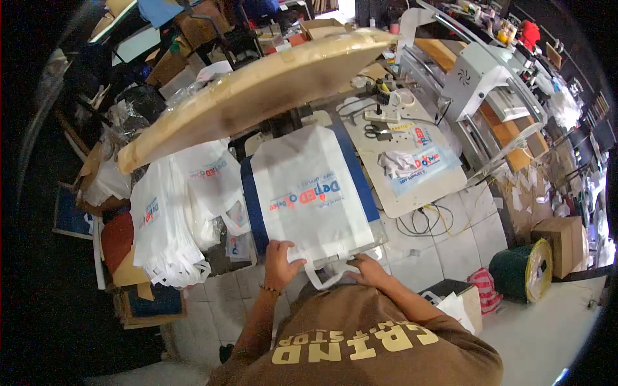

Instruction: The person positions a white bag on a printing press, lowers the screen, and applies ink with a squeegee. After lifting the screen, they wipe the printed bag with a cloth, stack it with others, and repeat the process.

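Observation:
A white tote bag (306,174), printed in blue and red, lies flat over a blue-edged board (358,170) in front of me. Its white handle (315,275) hangs in a loop over the near edge. My left hand (281,262) rests on the bag's near left corner, with the thumb spread away from the fingers. At the near right edge, my right hand (369,270) has its fingers closed on the bag's edge beside the handle; the fingertips are partly hidden.
A large tan padded panel (257,90) tilts above the board. Printed white bags (170,206) are piled at left. Scissors (380,132) and a printed sheet (428,168) lie on a cream table (399,199) at right. A white machine (473,77) stands beyond; cables (428,222) trail below.

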`<action>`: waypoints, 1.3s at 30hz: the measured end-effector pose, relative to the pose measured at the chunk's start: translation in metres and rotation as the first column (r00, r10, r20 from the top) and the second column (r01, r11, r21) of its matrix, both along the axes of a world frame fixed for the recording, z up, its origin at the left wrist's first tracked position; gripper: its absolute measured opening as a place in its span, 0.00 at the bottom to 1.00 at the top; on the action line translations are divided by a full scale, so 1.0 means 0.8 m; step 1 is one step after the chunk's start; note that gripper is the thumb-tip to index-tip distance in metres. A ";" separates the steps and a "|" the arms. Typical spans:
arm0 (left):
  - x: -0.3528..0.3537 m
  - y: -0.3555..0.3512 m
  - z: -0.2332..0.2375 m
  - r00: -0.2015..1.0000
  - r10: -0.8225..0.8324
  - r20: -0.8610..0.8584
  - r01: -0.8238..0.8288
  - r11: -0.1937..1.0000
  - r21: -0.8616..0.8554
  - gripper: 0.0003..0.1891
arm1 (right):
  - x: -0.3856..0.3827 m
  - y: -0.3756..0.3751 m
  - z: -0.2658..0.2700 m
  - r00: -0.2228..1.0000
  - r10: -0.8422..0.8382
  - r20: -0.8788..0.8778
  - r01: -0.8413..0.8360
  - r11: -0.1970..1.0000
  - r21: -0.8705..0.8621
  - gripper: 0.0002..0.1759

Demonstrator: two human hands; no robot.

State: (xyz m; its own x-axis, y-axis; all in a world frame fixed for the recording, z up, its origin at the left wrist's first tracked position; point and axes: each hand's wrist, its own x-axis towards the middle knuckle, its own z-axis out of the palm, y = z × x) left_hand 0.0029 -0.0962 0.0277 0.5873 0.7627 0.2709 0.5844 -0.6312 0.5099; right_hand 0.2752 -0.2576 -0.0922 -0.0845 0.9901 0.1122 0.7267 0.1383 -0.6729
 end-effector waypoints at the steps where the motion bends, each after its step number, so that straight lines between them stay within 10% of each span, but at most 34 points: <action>1: -0.001 -0.002 -0.002 1.000 0.003 0.009 -0.003 1.000 0.017 0.29 | 0.002 0.001 -0.033 0.999 -0.011 -0.045 0.006 0.995 -0.098 0.27; 8: 0.002 -0.006 0.020 0.999 0.030 -0.030 -0.035 0.983 -0.180 0.21 | 0.011 0.002 0.049 0.812 -0.280 -0.512 0.154 0.949 -0.275 0.23; 11: -0.001 0.024 0.067 0.958 -0.278 -0.073 0.215 0.863 -0.457 0.19 | 0.027 -0.007 0.054 0.808 -0.320 -0.495 0.193 0.937 -0.290 0.23; 14: 0.016 0.048 0.186 0.884 -0.467 -0.014 0.425 0.815 -0.394 0.17 | 0.033 0.001 0.088 0.896 -0.229 -0.381 0.148 0.962 -0.229 0.22; 16: 0.025 0.052 0.308 0.806 -0.590 0.052 0.586 0.781 -0.218 0.12 | 0.028 0.011 0.109 0.964 -0.185 -0.190 0.224 0.952 0.209 0.22; 19: 0.031 0.072 0.457 0.745 -0.664 0.061 0.647 0.742 0.174 0.04 | 0.023 0.049 0.148 0.938 -0.325 -0.121 0.346 0.857 0.381 0.13; 24: 0.095 0.192 0.653 0.961 -0.264 0.081 0.111 0.638 0.762 0.11 | 0.020 0.089 0.146 0.812 -0.572 0.113 0.490 0.774 0.402 0.41; 28: 0.118 0.371 0.751 0.995 0.048 0.086 -0.091 0.098 0.991 0.38 | 0.023 0.099 0.112 0.822 -0.568 0.050 0.510 0.772 0.378 0.46; 35: 0.153 0.475 0.816 0.991 0.026 0.129 -0.128 0.405 0.905 0.49 | 0.028 0.099 0.118 0.820 -0.572 0.002 0.540 0.776 0.325 0.46; 39: 0.150 0.462 0.806 0.965 -0.107 0.239 -0.189 0.350 0.917 0.42 | 0.023 0.096 0.123 0.807 -0.588 -0.042 0.573 0.765 0.295 0.44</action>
State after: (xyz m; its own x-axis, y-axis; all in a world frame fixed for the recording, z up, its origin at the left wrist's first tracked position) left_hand 0.1229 0.2732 0.6724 0.3737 -0.0474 0.9263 0.5905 -0.7580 -0.2770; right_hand 0.2935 -0.1805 0.0061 0.4828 0.7776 0.4029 0.7613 -0.1454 -0.6318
